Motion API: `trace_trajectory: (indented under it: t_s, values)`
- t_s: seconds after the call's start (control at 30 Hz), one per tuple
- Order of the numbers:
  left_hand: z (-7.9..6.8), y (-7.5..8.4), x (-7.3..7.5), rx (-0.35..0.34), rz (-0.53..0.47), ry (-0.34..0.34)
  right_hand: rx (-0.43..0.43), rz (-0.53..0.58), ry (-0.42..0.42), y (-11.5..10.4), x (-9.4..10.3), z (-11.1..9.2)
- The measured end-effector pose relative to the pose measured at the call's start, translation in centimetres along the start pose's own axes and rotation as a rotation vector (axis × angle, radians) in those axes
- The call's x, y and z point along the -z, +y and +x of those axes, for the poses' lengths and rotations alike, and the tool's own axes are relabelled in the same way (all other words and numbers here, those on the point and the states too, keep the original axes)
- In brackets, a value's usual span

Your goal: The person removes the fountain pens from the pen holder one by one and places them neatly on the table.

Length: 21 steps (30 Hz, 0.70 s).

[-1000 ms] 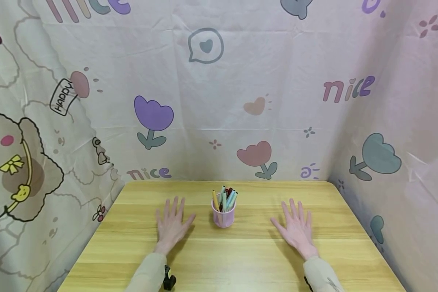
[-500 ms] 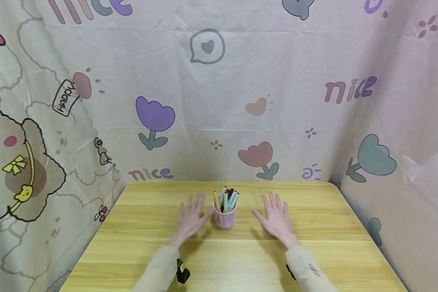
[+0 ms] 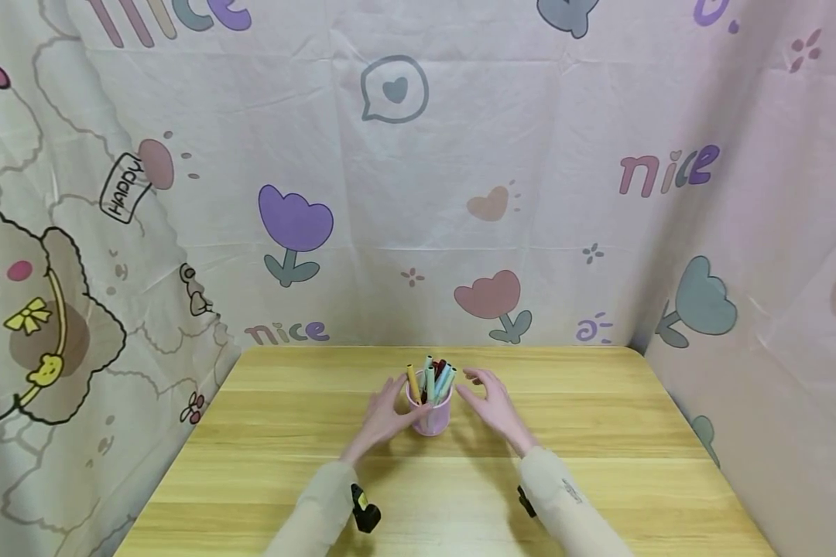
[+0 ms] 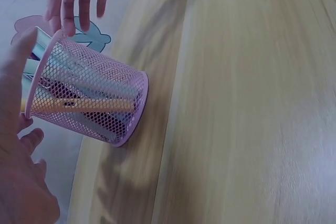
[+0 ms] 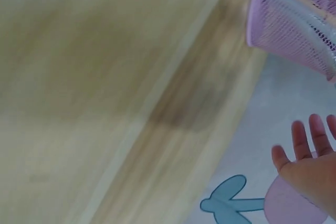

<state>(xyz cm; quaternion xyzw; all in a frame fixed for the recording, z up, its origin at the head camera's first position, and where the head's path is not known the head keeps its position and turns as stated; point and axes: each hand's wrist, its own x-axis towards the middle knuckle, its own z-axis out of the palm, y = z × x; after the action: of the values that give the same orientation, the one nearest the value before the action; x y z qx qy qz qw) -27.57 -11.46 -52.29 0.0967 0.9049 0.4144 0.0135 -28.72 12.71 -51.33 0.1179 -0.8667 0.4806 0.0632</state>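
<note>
A pink mesh pen cup [image 3: 432,420] stands upright on the table, holding several markers [image 3: 429,383], among them a yellow one and light blue ones. My left hand [image 3: 383,418] is at the cup's left side, its thumb across the front near the rim and its fingers bent toward the left side. Whether it touches the mesh is unclear. On the right, my right hand [image 3: 491,402] hovers just apart from the cup, fingers loosely bent and holding nothing. The left wrist view shows the cup [image 4: 89,87] between both hands; the right wrist view shows part of it [image 5: 289,24].
The wooden table [image 3: 432,503] has a light wood grain. A printed cloth [image 3: 404,155] hangs behind it and along both sides. A black wrist device [image 3: 365,510] sits on the left sleeve, another [image 3: 525,501] on the right.
Both hands have moved inward from flat, spread positions at the sides toward the pen cup. Their fingers have bent and the hands have turned to face each other. The cup stays in place.
</note>
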Motion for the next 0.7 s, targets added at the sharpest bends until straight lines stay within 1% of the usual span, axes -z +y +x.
trace_trajectory:
  t_s: [0.07, 0.13, 0.33, 0.4, 0.53, 0.7]
  values:
    - [0.0, 0.1, 0.0, -0.003, -0.035, -0.003, -0.013, 0.056, -0.004, -0.4, -0.4, 0.5]
    - [-0.1, 0.1, -0.1, -0.003, -0.066, 0.002, -0.022, 0.085, -0.01, -0.8, -0.8, 0.9]
    - [0.4, 0.2, -0.5, 0.041, -0.228, 0.003, -0.06, 0.107, -0.01, -2.1, -1.4, 1.5]
    - [0.6, 0.3, -0.7, 0.041, -0.275, 0.0, -0.073, 0.11, -0.002, -2.4, -1.4, 1.6]
    - [0.8, 0.6, -0.9, 0.031, -0.319, 0.003, -0.091, 0.106, 0.018, -2.8, -1.7, 1.8]
    - [0.9, 0.7, -1.0, 0.02, -0.337, -0.001, -0.11, 0.101, 0.041, -2.9, -2.0, 2.0]
